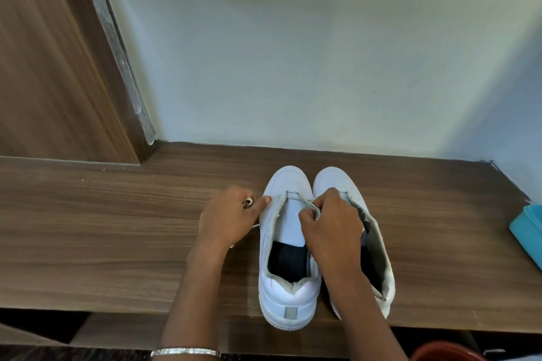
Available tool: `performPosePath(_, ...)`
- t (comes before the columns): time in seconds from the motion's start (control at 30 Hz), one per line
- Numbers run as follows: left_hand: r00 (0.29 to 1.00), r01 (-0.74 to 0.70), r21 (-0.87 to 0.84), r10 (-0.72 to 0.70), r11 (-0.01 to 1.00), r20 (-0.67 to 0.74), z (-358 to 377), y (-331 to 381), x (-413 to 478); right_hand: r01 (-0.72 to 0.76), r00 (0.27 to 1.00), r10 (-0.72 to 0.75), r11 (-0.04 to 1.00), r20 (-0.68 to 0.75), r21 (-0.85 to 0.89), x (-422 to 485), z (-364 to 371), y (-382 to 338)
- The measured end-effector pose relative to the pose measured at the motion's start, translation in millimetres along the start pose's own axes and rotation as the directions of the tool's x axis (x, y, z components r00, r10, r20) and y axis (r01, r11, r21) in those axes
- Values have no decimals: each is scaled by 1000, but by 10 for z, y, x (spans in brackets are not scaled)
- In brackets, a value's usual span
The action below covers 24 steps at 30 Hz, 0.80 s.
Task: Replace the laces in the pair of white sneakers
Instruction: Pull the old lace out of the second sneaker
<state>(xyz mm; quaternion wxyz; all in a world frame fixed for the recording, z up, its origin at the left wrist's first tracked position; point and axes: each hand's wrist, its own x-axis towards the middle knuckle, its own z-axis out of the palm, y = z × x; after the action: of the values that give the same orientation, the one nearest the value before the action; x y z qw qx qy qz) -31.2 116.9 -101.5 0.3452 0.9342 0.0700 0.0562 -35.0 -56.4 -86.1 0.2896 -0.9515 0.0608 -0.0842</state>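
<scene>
Two white sneakers stand side by side on a brown wooden shelf, toes toward the wall. The left sneaker has a white lace threaded only through its eyelets nearest the toe. My right hand pinches that lace over the tongue and hides much of the right sneaker. My left hand grips the outer eyelet flap of the left sneaker with thumb and fingers; a short lace end shows just below it. A ring sits on one left finger.
A pale wall rises right behind the toes. A wooden panel stands at the back left. A turquoise container lies at the shelf's right edge, and a reddish-brown rim shows below the shelf front.
</scene>
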Motion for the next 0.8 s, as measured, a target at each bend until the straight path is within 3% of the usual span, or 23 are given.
performPosePath(0.07, 996, 77, -341, -90, 937, -24, -36, 85, -31, 1, 1000, -1, 1000, -7, -1, 0, 3, 3)
performPosePath(0.1, 985, 120, -523, -166, 844, -41, -62, 134, -39, 0, 1000, 0, 1000, -8, -1, 0, 4, 3)
performPosePath(0.2, 908, 186, -888, -420, 420, -9, -141, 217, -37, -4, 1000, 4, 1000, -5, 2, 2, 5, -1)
performPosePath(0.3, 890, 37, -979, -438, -203, 124, -203, 216, -11, -4, 1000, 4, 1000, -1, 4, -2, -2, 2)
performPosePath(0.33, 889, 1, -950, -435, -312, 144, -218, 187, -4, -4, 1000, 4, 1000, -2, 2, -3, -2, 0)
performPosePath(0.37, 891, -10, -937, -428, -349, 150, -240, 175, -14, -3, 1000, 3, 1000, -5, 1, -4, -3, -2)
performPosePath(0.43, 893, 22, -960, -426, -280, 145, -260, 140, -25, -4, 1000, 4, 1000, -10, 0, -4, -4, -5)
performPosePath(0.47, 888, 45, -984, -445, -172, 118, -263, 105, -27, -6, 1000, 6, 1000, -10, -2, -6, -3, -9)
performPosePath(0.5, 878, 77, -997, -475, 11, 62, -254, 55, -16, -7, 1000, 7, 1000, -10, -4, -5, -3, -5)
performPosePath(0.53, 874, 123, -955, -486, 271, -26, -250, 2, -15, -9, 1000, 9, 1000, -11, -3, -7, -2, -7)
performPosePath(0.57, 881, 163, -818, -455, 552, -131, -232, -53, -5, -9, 1000, 9, 1000, -12, -3, -5, -1, -6)
performPosePath(0.6, 902, 176, -617, -377, 767, -212, -217, -108, -3, -8, 1000, 8, 1000, -13, -6, -8, 2, -12)
performPosePath(0.63, 928, 177, -433, -296, 884, -225, -203, -130, -1, -8, 1000, 8, 1000, -15, -11, -7, 4, -13)
performPosePath(0.7, 968, 206, -218, -232, 954, -98, -214, -146, -28, -10, 1000, 9, 1000, -19, -21, -11, 7, -21)
performPosePath(0.8, 970, 207, 52, -212, 977, 119, -191, -223, -62, -15, 1000, 14, 1000, -23, -23, -9, 12, -25)
